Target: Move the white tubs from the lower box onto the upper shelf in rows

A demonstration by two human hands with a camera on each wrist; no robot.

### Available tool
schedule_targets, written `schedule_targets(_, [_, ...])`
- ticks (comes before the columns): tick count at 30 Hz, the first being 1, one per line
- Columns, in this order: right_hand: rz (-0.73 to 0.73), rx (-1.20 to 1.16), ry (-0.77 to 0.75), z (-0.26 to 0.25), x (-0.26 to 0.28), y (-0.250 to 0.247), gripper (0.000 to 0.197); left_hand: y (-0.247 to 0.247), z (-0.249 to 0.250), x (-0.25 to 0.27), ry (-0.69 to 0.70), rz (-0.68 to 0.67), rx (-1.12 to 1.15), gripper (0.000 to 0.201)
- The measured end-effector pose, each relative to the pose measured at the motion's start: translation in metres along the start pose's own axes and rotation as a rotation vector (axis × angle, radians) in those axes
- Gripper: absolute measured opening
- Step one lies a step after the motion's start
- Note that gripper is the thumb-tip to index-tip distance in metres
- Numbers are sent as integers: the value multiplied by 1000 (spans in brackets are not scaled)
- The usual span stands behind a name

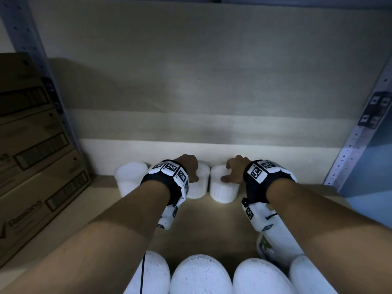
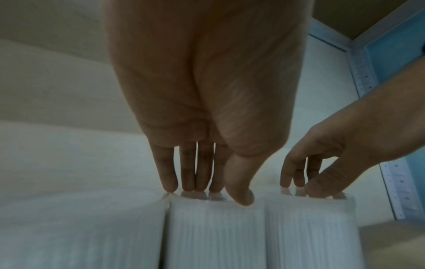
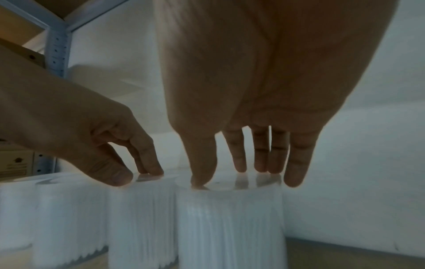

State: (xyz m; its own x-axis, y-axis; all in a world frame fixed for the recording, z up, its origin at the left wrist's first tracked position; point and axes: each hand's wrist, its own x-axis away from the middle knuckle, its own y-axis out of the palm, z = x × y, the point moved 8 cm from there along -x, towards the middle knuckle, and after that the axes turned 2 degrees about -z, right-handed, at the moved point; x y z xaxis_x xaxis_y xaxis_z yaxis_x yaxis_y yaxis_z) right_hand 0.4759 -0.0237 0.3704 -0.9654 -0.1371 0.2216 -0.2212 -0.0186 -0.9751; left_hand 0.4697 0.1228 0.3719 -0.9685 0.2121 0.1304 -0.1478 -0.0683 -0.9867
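Observation:
Several white ribbed tubs stand in a row at the back of the upper shelf (image 1: 212,228). My left hand (image 1: 187,166) (image 2: 218,193) reaches down over one tub (image 1: 199,185) (image 2: 214,233), with straight fingertips (image 2: 170,183) touching its lid and the thumb at the near rim. My right hand (image 1: 236,168) (image 3: 230,176) arches over the neighbouring tub (image 1: 222,187) (image 3: 230,227); its thumb touches the lid and its straight fingers (image 3: 239,163) sit just over the lid. Another tub (image 1: 130,179) stands further left; my left wrist hides one between. More tubs (image 1: 199,274) fill the bottom edge.
Stacked cardboard boxes (image 1: 31,145) stand left of the shelf bay behind a metal upright (image 1: 27,39). A second perforated upright (image 1: 358,132) bounds the right side. A pale back panel (image 1: 191,81) closes the rear. Bare shelf board lies right of the row (image 1: 275,187) and in front.

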Motion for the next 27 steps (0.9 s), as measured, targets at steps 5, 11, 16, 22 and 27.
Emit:
schedule_targets(5, [9, 37, -22, -3, -1, -1, 64, 2, 0, -1, 1, -12, -15, 48])
schedule_targets(11, [-40, 13, -86, -8, 3, -5, 53, 3, 0, -1, 19, -20, -37, 46])
schedule_targets(16, [-25, -59, -117, -10, 7, -10, 55, 2, 2, 0, 26, -26, -45, 47])
schedule_targets(22, [9, -1, -40, -9, 2, -4, 60, 2, 1, 1, 27, -12, -41, 46])
schedule_targets(27, [-10, 62, -45, -11, -3, 0, 64, 1, 2, 2, 38, 7, -44, 45])
